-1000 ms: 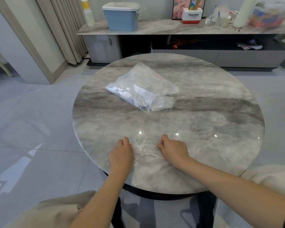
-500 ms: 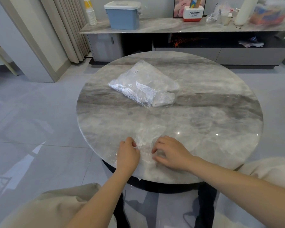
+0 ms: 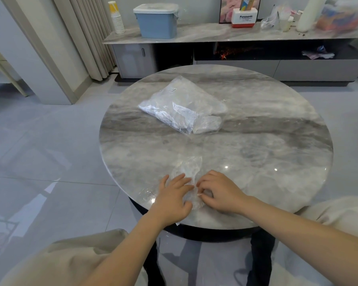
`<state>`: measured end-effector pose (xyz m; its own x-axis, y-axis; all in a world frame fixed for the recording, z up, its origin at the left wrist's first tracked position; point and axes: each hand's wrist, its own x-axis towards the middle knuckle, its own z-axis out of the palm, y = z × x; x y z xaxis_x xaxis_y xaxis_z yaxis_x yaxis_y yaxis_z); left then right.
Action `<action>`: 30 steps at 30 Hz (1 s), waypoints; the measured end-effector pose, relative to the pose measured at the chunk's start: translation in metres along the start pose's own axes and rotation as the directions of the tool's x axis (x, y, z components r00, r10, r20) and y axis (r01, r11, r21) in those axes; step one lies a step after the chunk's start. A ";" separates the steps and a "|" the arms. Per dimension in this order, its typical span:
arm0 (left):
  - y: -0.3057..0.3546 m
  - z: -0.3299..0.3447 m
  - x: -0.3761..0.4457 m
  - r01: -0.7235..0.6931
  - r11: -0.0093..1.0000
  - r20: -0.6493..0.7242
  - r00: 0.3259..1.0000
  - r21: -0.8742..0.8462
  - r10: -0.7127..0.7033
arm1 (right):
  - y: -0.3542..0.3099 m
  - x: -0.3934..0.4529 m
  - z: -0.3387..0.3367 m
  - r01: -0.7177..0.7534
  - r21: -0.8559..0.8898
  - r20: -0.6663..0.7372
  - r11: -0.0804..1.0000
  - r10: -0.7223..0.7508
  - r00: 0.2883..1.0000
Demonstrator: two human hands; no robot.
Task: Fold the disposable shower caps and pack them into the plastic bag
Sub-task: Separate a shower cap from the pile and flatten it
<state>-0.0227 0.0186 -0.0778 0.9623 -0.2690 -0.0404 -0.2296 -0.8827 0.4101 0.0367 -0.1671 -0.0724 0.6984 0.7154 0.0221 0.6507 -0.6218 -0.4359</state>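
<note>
Pressing flat left hand (image 3: 172, 196), pinching right hand (image 3: 217, 192) on shower cap (image 3: 188, 168).

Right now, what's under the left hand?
The left hand presses flat on a clear shower cap on the round table. The cap's part beneath the palm is hidden.

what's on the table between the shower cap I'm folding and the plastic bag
Nothing: in the head view, only bare marble table separates the shower cap from the plastic bag.
</note>
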 end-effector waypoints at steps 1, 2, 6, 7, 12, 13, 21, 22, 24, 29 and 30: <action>-0.001 0.002 0.000 -0.006 1.000 0.013 1.000 -0.021 0.006 | 0.000 0.001 -0.001 -0.018 0.036 -0.015 0.999 0.019 1.000; -0.002 0.004 0.000 -0.009 1.000 0.023 1.000 -0.021 0.009 | -0.001 0.002 -0.003 -0.034 0.076 -0.026 0.997 0.036 0.999; -0.003 0.005 0.001 -0.030 0.998 0.094 0.995 0.060 0.024 | -0.001 0.007 -0.006 -0.150 0.246 0.027 0.958 0.148 0.989; -0.004 0.004 0.002 -0.036 0.996 0.096 0.995 0.077 0.028 | 0.000 0.008 -0.007 -0.176 0.283 0.028 0.943 0.175 0.984; -0.001 -0.002 0.007 -0.028 0.994 -0.020 0.999 0.110 0.031 | 0.004 0.011 -0.011 -0.245 0.375 0.042 0.894 0.248 0.968; 0.000 -0.003 0.007 -0.018 0.996 -0.043 0.999 0.086 0.021 | 0.004 0.012 -0.012 -0.236 0.373 0.037 0.897 0.240 0.970; 0.004 -0.016 0.012 0.119 0.989 -0.054 0.991 -0.089 -0.124 | 0.003 0.014 -0.024 -0.205 0.264 0.191 0.942 0.157 0.969; 0.003 -0.016 0.011 0.135 0.982 -0.046 0.989 -0.129 -0.142 | 0.003 0.014 -0.022 -0.197 0.250 0.162 0.948 0.159 0.974; 0.002 -0.014 0.010 0.158 0.966 -0.026 0.986 -0.206 -0.167 | 0.006 0.016 -0.016 -0.222 0.249 0.103 0.943 0.202 0.974; -0.001 -0.008 0.013 0.180 0.968 -0.018 0.982 -0.174 -0.186 | 0.009 0.017 -0.009 -0.345 0.313 0.063 0.885 0.343 0.937; 0.000 -0.007 0.013 0.182 0.966 -0.026 0.981 -0.182 -0.190 | 0.010 0.017 -0.006 -0.355 0.325 0.058 0.876 0.357 0.932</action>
<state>-0.0095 0.0179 -0.0723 0.9919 -0.0863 -0.0936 -0.0201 -0.8320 0.5544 0.0570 -0.1628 -0.0709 0.8660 0.4638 -0.1868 0.2253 -0.6956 -0.6821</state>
